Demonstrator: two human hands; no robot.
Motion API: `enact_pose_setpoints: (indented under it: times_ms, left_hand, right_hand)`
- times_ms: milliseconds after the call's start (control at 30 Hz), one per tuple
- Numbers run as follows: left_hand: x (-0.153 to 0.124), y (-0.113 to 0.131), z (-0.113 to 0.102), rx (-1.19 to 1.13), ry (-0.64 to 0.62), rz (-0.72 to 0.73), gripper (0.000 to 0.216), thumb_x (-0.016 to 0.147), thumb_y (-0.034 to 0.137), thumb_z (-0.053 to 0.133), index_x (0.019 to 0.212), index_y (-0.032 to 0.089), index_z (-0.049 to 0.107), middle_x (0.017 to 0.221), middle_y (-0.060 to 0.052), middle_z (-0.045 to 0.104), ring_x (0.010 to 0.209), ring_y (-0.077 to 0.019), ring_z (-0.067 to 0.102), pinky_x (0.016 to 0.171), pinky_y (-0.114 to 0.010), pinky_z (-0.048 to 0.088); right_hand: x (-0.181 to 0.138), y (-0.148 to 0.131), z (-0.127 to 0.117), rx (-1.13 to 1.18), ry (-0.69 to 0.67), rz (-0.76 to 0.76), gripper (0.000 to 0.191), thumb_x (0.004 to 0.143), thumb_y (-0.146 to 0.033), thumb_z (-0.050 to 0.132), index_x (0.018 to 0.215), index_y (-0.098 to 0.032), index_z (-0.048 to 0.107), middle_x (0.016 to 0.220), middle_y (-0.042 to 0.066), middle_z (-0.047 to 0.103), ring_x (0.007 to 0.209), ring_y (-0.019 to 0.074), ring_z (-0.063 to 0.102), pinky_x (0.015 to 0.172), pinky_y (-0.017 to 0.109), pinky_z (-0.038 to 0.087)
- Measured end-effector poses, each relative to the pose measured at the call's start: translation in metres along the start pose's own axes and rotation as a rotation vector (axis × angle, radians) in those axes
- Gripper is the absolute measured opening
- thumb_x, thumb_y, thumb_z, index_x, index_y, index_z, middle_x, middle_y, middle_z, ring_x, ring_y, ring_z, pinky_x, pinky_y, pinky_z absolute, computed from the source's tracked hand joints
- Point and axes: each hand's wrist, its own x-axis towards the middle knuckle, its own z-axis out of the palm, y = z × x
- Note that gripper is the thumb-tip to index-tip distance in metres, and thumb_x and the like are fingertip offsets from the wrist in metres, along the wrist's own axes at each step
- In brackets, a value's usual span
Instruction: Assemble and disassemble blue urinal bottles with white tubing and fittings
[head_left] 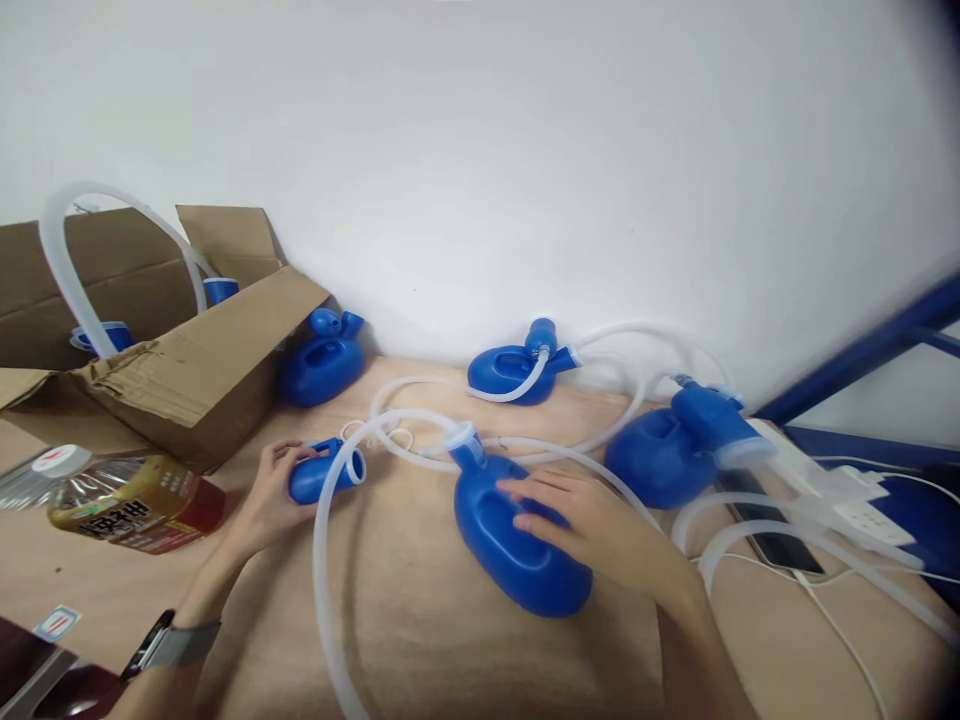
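Note:
My left hand [268, 495] grips a small blue funnel piece [328, 472] joined to a long clear hose [324, 560] that curves down toward the near edge of the wooden table [420, 620]. My right hand [581, 520] lies on top of a blue plastic bottle [517, 540] lying on its side, fingers spread over its handle area. The bottle's neck [465, 440] points away from me, and a clear hose runs past it.
Three more blue bottles with hoses lie by the wall [324, 357] [517, 370] [675, 445]. An open cardboard box [180, 360] with hose and blue parts stands at left. A drink bottle [131, 500] lies at near left. A white power strip [832, 490] and phone [772, 535] are right.

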Motion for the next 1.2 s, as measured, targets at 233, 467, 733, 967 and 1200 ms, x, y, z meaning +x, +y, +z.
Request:
enact_pose_setpoints:
  times_ms: [233, 467, 733, 967, 1200]
  left_hand:
    - [0.011, 0.021, -0.074, 0.085, 0.447, 0.013, 0.066, 0.076, 0.056, 0.078, 0.132, 0.025, 0.062, 0.15, -0.015, 0.041, 0.147, -0.0555, 0.034, 0.117, -0.075, 0.038]
    - [0.029, 0.116, -0.078, -0.579, 0.144, 0.315, 0.076, 0.069, 0.066, 0.084, 0.136, 0.036, 0.061, 0.144, -0.008, 0.059, 0.137, -0.0464, 0.053, 0.111, -0.069, 0.047]
    - [0.047, 0.235, 0.004, -1.152, -0.392, 0.517, 0.099, 0.074, 0.076, 0.081, 0.152, 0.023, 0.051, 0.137, -0.018, 0.066, 0.125, -0.0422, 0.066, 0.101, -0.052, 0.059]
    - [0.066, 0.26, -0.008, -0.846, -0.229, 0.513, 0.069, 0.083, 0.059, 0.084, 0.138, 0.024, 0.062, 0.137, -0.016, 0.068, 0.126, -0.0354, 0.067, 0.1, -0.049, 0.062]
    - [0.063, 0.251, -0.006, -0.946, -0.206, 0.601, 0.077, 0.095, 0.078, 0.055, 0.153, 0.03, 0.045, 0.137, -0.017, 0.068, 0.11, -0.0324, 0.075, 0.086, -0.046, 0.067]
  right_hand:
    - [-0.003, -0.011, -0.003, 0.002, 0.056, -0.102, 0.037, 0.106, -0.045, 0.054, 0.135, -0.031, 0.071, 0.122, 0.003, 0.077, 0.111, 0.0223, 0.073, 0.1, 0.039, 0.059]
    - [0.004, -0.026, -0.002, 0.114, 0.154, -0.055, 0.062, 0.101, -0.052, 0.061, 0.159, -0.038, 0.045, 0.153, 0.003, 0.059, 0.138, 0.0238, 0.062, 0.117, 0.041, 0.053]
    - [0.022, -0.049, 0.006, 0.685, 0.537, -0.043, 0.041, 0.107, -0.05, 0.05, 0.139, -0.027, 0.06, 0.147, 0.007, 0.064, 0.141, 0.0202, 0.059, 0.124, 0.039, 0.046]
    - [0.028, -0.031, 0.016, 0.974, 1.118, 0.168, 0.037, 0.107, -0.052, 0.041, 0.113, -0.026, 0.067, 0.12, 0.008, 0.075, 0.119, 0.0243, 0.071, 0.11, 0.047, 0.055]
    - [0.03, -0.032, 0.015, 1.106, 1.112, 0.345, 0.058, 0.103, -0.064, 0.039, 0.148, -0.03, 0.048, 0.126, 0.011, 0.071, 0.125, 0.0254, 0.068, 0.104, 0.045, 0.058]
